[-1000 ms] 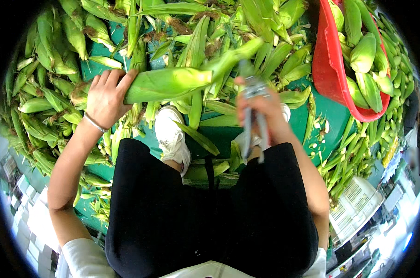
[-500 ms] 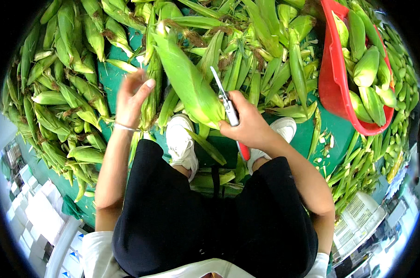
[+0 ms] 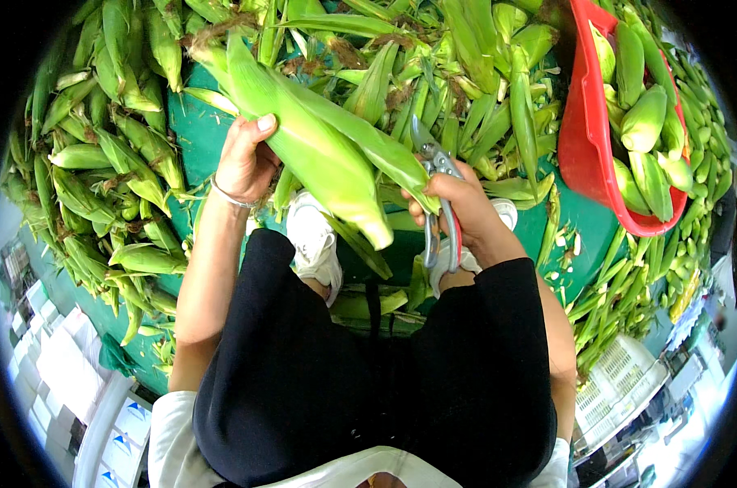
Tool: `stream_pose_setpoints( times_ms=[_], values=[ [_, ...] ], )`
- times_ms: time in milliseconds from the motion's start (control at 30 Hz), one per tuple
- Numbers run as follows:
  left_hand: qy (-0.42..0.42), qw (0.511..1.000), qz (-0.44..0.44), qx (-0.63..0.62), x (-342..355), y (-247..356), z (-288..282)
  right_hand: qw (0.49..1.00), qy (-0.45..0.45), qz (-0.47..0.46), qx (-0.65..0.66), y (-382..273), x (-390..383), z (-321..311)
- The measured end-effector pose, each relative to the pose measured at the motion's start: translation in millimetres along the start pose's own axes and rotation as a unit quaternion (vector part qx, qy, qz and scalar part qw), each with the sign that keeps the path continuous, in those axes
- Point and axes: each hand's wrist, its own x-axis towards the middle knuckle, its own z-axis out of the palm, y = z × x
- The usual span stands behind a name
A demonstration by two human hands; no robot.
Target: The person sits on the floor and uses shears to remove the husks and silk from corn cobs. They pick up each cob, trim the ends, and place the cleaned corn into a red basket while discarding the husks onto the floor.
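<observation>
On the far left a heap of unpeeled corn (image 3: 80, 156) lies over the green floor (image 3: 199, 138). Next comes the left hand (image 3: 250, 159), curled part-way round an ear of corn (image 3: 320, 167), thumb on the near side and fingers tucked behind, toward the end with brown silk (image 3: 212, 37). The ear hangs aslant above the person's shoes, its pale cut-looking butt pointing down to the right. It is probably fairly heavy for its size, firm at the core, with a smooth, springy, perhaps slightly slick husk that could slide under a loose grip; the kernels inside would likely bruise under hard squeezing, so the thick middle seems the best place to hold. Along its right side a husk leaf (image 3: 378, 154) stands partly away, thin and bendy, likely to split lengthwise; its broad lower end looks the surest to pinch. The right hand (image 3: 468, 205) is closed, the leaf's tip at its thumb and fingers, and grey shears (image 3: 440, 163) held in the same grasp. Farther right stands a red tub (image 3: 582, 134) of green ears (image 3: 643, 118).
</observation>
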Motion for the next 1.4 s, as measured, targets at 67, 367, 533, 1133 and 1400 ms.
stream_pose_setpoints(
  times_ms=[67,367,533,1133,1400],
  values=[
    [0.048,0.996,0.042,-0.058,6,0,2,0.999,0.02,0.013,0.028,9,4,-9],
    [0.226,0.959,0.129,-0.109,0,10,-17,0.871,0.036,-0.064,-0.485,6,-14,10],
    [0.231,0.952,0.172,-0.102,-19,5,24,0.866,0.034,-0.193,-0.459,-12,9,36],
    [0.081,0.948,0.113,0.285,0,0,18,0.741,0.027,-0.334,-0.583,-22,-6,51],
    [-0.125,0.839,0.006,0.53,4,13,39,0.809,-0.01,-0.23,-0.541,-14,3,48]
  ],
)
